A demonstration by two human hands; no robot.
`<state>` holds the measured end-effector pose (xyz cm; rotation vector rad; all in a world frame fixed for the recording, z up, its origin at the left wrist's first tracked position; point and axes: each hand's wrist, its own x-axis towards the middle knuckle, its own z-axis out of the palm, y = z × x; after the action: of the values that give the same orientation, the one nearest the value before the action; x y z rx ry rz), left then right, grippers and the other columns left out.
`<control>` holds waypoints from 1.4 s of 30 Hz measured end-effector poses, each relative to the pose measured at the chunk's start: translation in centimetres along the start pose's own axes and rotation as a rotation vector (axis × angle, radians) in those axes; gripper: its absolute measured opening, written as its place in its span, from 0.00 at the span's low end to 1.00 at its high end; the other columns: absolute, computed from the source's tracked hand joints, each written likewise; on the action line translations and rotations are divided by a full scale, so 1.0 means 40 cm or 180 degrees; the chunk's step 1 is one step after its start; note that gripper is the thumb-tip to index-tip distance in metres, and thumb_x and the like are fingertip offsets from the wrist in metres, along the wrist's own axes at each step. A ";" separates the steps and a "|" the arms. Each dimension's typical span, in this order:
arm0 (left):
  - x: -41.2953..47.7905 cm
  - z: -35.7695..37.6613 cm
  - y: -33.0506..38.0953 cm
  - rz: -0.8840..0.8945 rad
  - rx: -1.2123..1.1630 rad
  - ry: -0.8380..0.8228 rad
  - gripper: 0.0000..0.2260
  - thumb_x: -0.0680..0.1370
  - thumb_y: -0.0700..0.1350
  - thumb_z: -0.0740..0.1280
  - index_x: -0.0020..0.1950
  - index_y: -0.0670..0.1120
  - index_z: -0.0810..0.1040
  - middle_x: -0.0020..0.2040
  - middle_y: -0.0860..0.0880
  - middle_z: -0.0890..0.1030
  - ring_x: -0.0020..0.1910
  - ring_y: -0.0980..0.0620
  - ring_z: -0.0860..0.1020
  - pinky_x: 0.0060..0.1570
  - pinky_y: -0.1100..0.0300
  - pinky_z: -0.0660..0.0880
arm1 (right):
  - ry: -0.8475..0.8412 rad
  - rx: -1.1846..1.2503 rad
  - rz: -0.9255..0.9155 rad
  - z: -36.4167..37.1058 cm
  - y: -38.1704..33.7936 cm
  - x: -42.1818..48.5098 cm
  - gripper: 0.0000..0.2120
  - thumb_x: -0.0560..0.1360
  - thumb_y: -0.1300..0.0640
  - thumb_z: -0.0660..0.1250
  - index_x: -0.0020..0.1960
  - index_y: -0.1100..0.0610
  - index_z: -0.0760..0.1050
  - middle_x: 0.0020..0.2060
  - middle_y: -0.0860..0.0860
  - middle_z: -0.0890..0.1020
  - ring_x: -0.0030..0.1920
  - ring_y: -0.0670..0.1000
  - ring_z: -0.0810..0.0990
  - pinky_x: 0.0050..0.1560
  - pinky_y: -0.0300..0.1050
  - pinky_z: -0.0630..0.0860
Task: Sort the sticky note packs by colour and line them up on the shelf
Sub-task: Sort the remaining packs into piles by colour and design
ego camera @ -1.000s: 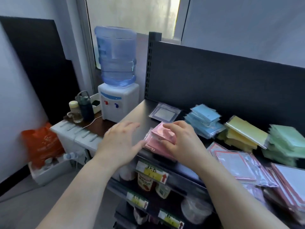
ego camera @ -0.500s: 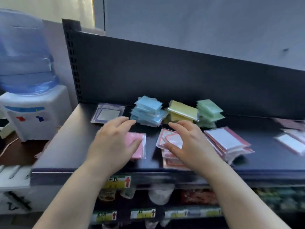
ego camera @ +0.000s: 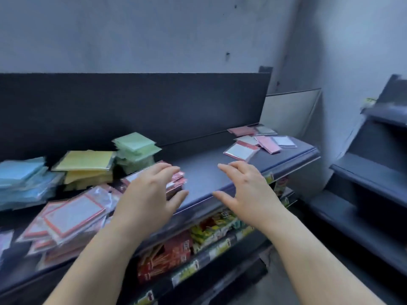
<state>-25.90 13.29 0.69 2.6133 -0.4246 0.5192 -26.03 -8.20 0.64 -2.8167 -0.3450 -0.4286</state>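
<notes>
Head view, the only view supplied; the picture is blurred.

The shelf carries the task's things. Along its back, from left, stand a blue stack, a yellow stack and a green stack, each touching or just beside the next. A heap of red-bordered packs lies at the front left. A smaller red-bordered pile sits under the left hand. Loose packs, pink, red-edged and pale, lie scattered at the far right end, well apart from the stacks.

The left hand hovers over the smaller pile with its fingers spread and lightly bent. It holds nothing, and whether it touches the pile cannot be told. The right hand is over bare shelf, its fingers splayed and empty.

Risks, as judged:
- The green stack is skewed, so a brush from a passing hand could topple it.
- The wrappers look glossy, and the front heap lies close to the lip. A nudge from the left forearm could slide packs off.
- The loose packs are close in shade, which invites mis-sorting.

Containers: no bin or tray is seen. The lower shelf holds packaged goods.
</notes>
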 end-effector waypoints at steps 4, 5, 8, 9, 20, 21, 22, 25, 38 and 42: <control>0.091 0.105 0.170 0.0206 0.0007 -0.0129 0.24 0.75 0.55 0.68 0.70 0.50 0.72 0.68 0.55 0.72 0.66 0.53 0.71 0.62 0.57 0.68 | 0.0002 0.0063 0.0186 -0.060 0.199 -0.030 0.31 0.76 0.40 0.62 0.75 0.48 0.59 0.68 0.48 0.66 0.69 0.49 0.62 0.72 0.46 0.60; 0.114 0.130 0.210 0.0243 0.0024 -0.0150 0.24 0.76 0.56 0.67 0.70 0.50 0.71 0.68 0.55 0.72 0.67 0.52 0.70 0.62 0.57 0.68 | 0.0003 0.0064 0.0215 -0.074 0.247 -0.034 0.31 0.76 0.40 0.62 0.75 0.48 0.58 0.68 0.48 0.65 0.69 0.49 0.62 0.72 0.45 0.59; 0.172 0.202 0.308 0.0263 0.0108 -0.0275 0.25 0.76 0.58 0.66 0.72 0.52 0.69 0.70 0.56 0.70 0.68 0.53 0.68 0.64 0.58 0.66 | -0.0010 0.0134 0.0285 -0.108 0.371 -0.039 0.31 0.76 0.41 0.62 0.75 0.48 0.58 0.69 0.48 0.65 0.69 0.49 0.61 0.72 0.45 0.59; 0.190 0.224 0.332 0.0240 0.0142 -0.0324 0.25 0.76 0.59 0.65 0.72 0.53 0.68 0.70 0.57 0.69 0.68 0.53 0.68 0.64 0.58 0.66 | -0.0007 0.0168 0.0302 -0.115 0.406 -0.036 0.31 0.76 0.41 0.62 0.75 0.48 0.58 0.69 0.48 0.65 0.69 0.49 0.61 0.72 0.45 0.59; 0.428 0.391 0.424 0.0173 0.0382 -0.0736 0.26 0.77 0.59 0.63 0.74 0.55 0.64 0.72 0.57 0.66 0.68 0.52 0.68 0.64 0.56 0.69 | -0.0063 0.0431 0.0390 -0.095 0.647 0.098 0.31 0.76 0.41 0.63 0.75 0.47 0.59 0.68 0.46 0.66 0.69 0.48 0.62 0.71 0.45 0.61; 0.458 0.403 0.417 0.0175 0.0413 -0.0789 0.27 0.77 0.59 0.63 0.74 0.55 0.64 0.72 0.56 0.66 0.68 0.52 0.68 0.64 0.55 0.68 | -0.0059 0.0428 0.0403 -0.087 0.660 0.124 0.31 0.76 0.41 0.63 0.75 0.47 0.59 0.68 0.46 0.66 0.69 0.48 0.62 0.71 0.45 0.61; 0.491 0.415 0.409 0.0178 0.0449 -0.0856 0.27 0.77 0.60 0.63 0.74 0.55 0.63 0.72 0.56 0.65 0.68 0.52 0.68 0.64 0.55 0.68 | -0.0069 0.0418 0.0424 -0.078 0.672 0.150 0.30 0.76 0.41 0.63 0.75 0.47 0.59 0.68 0.46 0.66 0.69 0.48 0.62 0.71 0.45 0.61; 0.609 0.448 0.377 0.0151 0.0630 -0.1042 0.29 0.77 0.61 0.64 0.75 0.55 0.61 0.72 0.55 0.65 0.69 0.50 0.67 0.64 0.53 0.69 | -0.0193 0.0379 0.0458 -0.056 0.704 0.236 0.30 0.76 0.41 0.63 0.74 0.47 0.60 0.68 0.46 0.66 0.69 0.48 0.62 0.70 0.45 0.62; 1.004 0.709 0.222 -0.0471 0.0628 -0.1625 0.31 0.77 0.61 0.61 0.76 0.50 0.59 0.69 0.43 0.67 0.67 0.41 0.67 0.63 0.49 0.69 | -0.0805 0.0378 0.0496 0.066 0.820 0.498 0.30 0.76 0.41 0.62 0.74 0.47 0.59 0.70 0.47 0.62 0.71 0.50 0.60 0.69 0.43 0.61; 1.048 0.763 0.188 -0.0878 0.0577 -0.1626 0.33 0.75 0.65 0.61 0.75 0.49 0.61 0.71 0.44 0.65 0.69 0.42 0.65 0.66 0.48 0.68 | -0.1006 0.0368 0.0339 0.090 0.841 0.524 0.31 0.74 0.37 0.62 0.73 0.46 0.59 0.70 0.48 0.62 0.70 0.52 0.60 0.69 0.46 0.62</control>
<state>17.04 -16.30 -4.33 2.9031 -0.1665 -0.2191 3.49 -34.57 -3.64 -2.7692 -0.2702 0.0600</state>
